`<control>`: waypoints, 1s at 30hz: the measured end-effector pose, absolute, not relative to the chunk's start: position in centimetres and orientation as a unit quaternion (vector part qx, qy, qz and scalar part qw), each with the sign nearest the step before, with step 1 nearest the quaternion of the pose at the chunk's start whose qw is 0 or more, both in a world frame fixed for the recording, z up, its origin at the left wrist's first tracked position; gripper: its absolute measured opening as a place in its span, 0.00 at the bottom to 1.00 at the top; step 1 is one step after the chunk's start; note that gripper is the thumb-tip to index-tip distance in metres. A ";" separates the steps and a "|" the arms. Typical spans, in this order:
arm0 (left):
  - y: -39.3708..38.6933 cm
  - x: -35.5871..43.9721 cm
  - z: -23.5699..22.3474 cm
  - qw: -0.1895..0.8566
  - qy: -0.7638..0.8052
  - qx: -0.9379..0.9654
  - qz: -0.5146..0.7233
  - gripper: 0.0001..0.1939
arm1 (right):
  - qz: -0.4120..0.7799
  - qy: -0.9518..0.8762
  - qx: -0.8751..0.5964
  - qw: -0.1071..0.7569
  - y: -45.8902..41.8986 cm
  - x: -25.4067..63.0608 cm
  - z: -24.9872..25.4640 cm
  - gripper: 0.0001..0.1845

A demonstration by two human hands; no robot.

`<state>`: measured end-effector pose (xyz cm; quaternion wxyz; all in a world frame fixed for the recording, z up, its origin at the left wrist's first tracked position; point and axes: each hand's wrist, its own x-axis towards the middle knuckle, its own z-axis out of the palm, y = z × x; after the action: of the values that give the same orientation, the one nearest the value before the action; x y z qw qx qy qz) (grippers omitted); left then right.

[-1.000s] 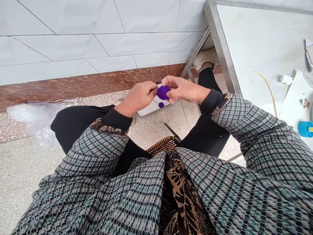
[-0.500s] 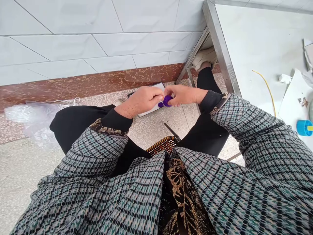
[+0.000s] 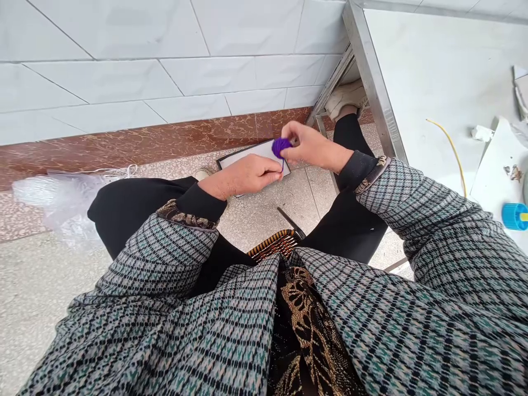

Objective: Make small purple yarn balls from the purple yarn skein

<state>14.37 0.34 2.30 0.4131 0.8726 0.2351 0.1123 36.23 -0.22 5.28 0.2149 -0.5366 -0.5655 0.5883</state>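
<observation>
The left hand (image 3: pixel 249 175), back upward, pinches a purple strand (image 3: pixel 282 163) running from the yarn ball (image 3: pixel 281 147) the right hand (image 3: pixel 306 147) pinches.

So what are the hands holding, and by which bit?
The right hand holds the purple yarn ball by its right side, between thumb and fingers. The left hand seems to pinch the strand just below the ball.

Yarn ball (image 3: pixel 281 147) is showing purple; near jacket (image 3: pixel 165 330) is showing grey-black-teal check; far skirting (image 3: pixel 173 136) is showing pale-veined red-brown; right cord (image 3: pixel 457 162) is showing yellow, cap (image 3: pixel 512 216) blue.
</observation>
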 end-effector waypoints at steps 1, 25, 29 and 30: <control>0.4 14.2 2.5 0.407 0.251 0.868 0.133 0.13 | 0.580 -0.585 -0.541 0.168 -0.5 36.2 5.4 0.22; 2.1 13.0 1.2 0.331 0.390 0.832 0.216 0.13 | 0.707 -0.542 -0.414 0.185 -1.1 35.6 6.8 0.19; 1.4 13.9 1.1 0.387 0.299 0.865 0.115 0.14 | 0.655 -0.486 -0.492 0.305 -0.2 35.9 6.2 0.20; 1.0 14.1 1.5 0.410 0.262 0.869 0.090 0.14 | 0.636 -0.492 -0.518 0.291 -0.1 36.0 5.9 0.21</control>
<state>14.08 1.03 1.47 0.4096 0.8691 0.2623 0.0902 36.03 -0.13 5.91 0.2911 -0.5181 -0.4924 0.6359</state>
